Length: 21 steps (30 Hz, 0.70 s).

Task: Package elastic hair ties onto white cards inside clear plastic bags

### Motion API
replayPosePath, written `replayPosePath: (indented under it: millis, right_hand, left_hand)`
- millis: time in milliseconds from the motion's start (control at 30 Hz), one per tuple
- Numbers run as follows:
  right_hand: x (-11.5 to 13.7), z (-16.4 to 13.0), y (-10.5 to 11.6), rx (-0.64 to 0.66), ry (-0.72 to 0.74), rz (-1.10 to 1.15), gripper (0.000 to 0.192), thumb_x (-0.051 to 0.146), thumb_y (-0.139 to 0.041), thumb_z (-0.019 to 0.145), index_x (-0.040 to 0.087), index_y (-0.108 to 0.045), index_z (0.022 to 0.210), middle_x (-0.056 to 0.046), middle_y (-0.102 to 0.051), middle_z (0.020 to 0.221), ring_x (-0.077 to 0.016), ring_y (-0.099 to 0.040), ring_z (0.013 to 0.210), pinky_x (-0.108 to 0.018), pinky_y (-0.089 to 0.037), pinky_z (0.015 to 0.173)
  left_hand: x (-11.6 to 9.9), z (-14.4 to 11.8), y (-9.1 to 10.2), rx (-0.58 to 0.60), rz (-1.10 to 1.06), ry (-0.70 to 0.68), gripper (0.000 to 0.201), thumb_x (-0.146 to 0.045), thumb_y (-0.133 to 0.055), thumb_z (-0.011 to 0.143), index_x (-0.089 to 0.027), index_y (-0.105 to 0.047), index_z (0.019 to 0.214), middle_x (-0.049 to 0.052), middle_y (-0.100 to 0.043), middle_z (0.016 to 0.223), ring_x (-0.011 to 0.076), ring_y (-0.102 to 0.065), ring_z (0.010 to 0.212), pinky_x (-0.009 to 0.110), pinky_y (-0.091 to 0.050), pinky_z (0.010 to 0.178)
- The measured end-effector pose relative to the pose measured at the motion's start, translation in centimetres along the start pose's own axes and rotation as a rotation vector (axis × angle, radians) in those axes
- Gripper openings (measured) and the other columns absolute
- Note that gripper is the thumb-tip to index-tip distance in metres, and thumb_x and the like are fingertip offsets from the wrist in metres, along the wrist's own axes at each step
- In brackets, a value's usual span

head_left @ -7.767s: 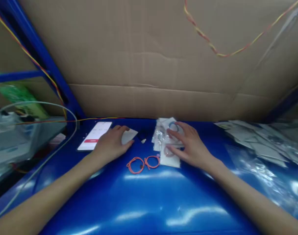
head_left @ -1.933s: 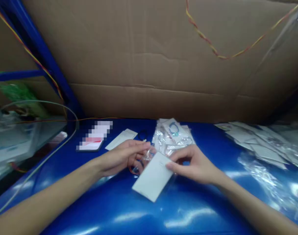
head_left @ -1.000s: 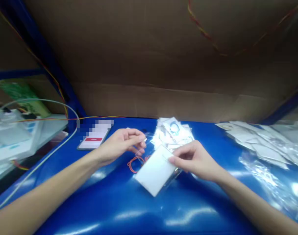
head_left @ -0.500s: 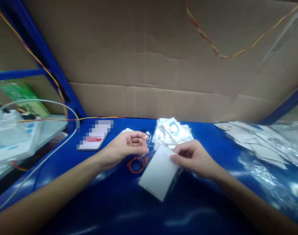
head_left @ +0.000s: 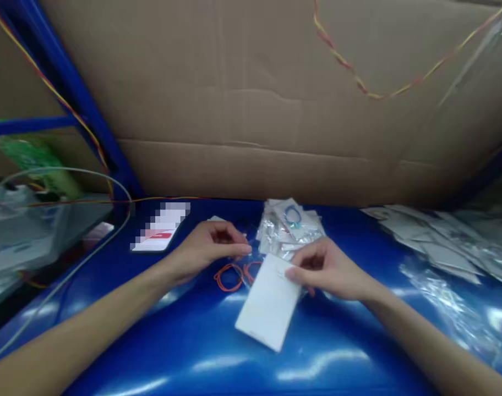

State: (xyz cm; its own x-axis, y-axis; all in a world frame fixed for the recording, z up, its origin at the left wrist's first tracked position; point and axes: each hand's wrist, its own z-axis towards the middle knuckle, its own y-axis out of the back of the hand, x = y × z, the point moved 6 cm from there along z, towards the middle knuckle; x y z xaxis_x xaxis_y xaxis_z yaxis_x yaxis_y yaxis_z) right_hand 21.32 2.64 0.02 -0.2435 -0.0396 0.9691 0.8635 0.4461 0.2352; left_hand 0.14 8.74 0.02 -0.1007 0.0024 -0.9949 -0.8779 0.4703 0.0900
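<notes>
"Card (head_left: pixel 267 311), white: where is it?"

"Over the blue table (head_left: pixel 209 352), tilted, its upper right edge clamped between thumb and fingers of the right hand (head_left: pixel 329 273)."

"How will it handle?"

"Probably light, rather stiff, a little slippery; the edge seems the good place to hold."

"And the left hand (head_left: pixel 205 246)?"

"Fingertips nearly together; whether they pinch something, one cannot tell. Beyond, packets (head_left: pixel 291 223) lie piled."
</notes>
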Motion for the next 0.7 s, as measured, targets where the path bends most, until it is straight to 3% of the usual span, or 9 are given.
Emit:
replayPosePath:
  millis: [133,233,300,400,533,700]
  right_hand:
    - [-0.2,0.0,-0.1,-0.003,-0.017,0.012,0.035,0.046,-0.082,0.078,0.013,-0.074,0.069,0.000,-0.064,0.056,-0.0085,-0.052,0.044,-0.019,-0.040,0.043]
    - [0.1,0.0,-0.2,0.007,-0.013,0.046,0.034,0.046,-0.083,0.077,0.014,-0.073,0.068,0.001,-0.062,0.056,-0.0092,-0.052,0.046,-0.020,-0.042,0.043]
    - [0.4,0.1,0.0,-0.015,0.027,0.086,0.033,0.045,-0.083,0.077,0.015,-0.072,0.067,-0.002,-0.067,0.066,-0.0101,-0.054,0.050,-0.021,-0.044,0.044]
    - [0.8,0.1,1.4,-0.160,0.117,0.178,0.030,0.042,-0.080,0.079,0.017,-0.069,0.067,-0.004,-0.070,0.077,-0.0117,-0.056,0.055,-0.022,-0.046,0.045]
    - [0.3,0.0,3.6,-0.442,0.167,0.320,0.028,0.043,-0.077,0.080,0.019,-0.064,0.071,0.002,-0.059,0.062,-0.0121,-0.053,0.049,-0.022,-0.043,0.039]
    - [0.6,-0.4,4.9,-0.667,0.252,0.316,0.030,0.046,-0.078,0.083,0.018,-0.067,0.083,0.002,-0.062,0.066,-0.0101,-0.053,0.046,-0.020,-0.043,0.034]
  left_hand:
    - [0.1,0.0,-0.1,-0.018,0.004,0.017,0.030,-0.031,-0.091,0.069,-0.015,-0.066,0.071,0.008,-0.079,0.091,0.0178,-0.072,0.078,0.028,-0.057,0.072]
    - [-0.1,-0.1,-0.6,0.045,0.051,0.031,0.027,-0.034,-0.088,0.072,-0.016,-0.068,0.075,0.005,-0.077,0.075,0.0170,-0.071,0.065,0.028,-0.056,0.065]
    - [-0.4,-0.2,-0.7,0.081,0.081,0.028,0.024,-0.034,-0.086,0.074,-0.016,-0.071,0.079,0.003,-0.074,0.066,0.0163,-0.069,0.060,0.027,-0.055,0.063]
    - [-0.6,-0.2,-0.9,0.120,0.112,0.018,0.021,-0.033,-0.084,0.077,-0.016,-0.073,0.081,0.003,-0.075,0.067,0.0151,-0.068,0.060,0.026,-0.055,0.062]
    - [-0.2,-0.5,-1.5,0.211,0.112,0.039,0.020,-0.035,-0.083,0.077,-0.017,-0.074,0.081,0.003,-0.075,0.067,0.0156,-0.068,0.060,0.026,-0.055,0.061]
    - [0.2,-1.1,-2.4,0.300,0.122,0.102,0.022,-0.036,-0.085,0.077,-0.016,-0.080,0.086,0.004,-0.076,0.065,0.0160,-0.069,0.059,0.025,-0.053,0.058]
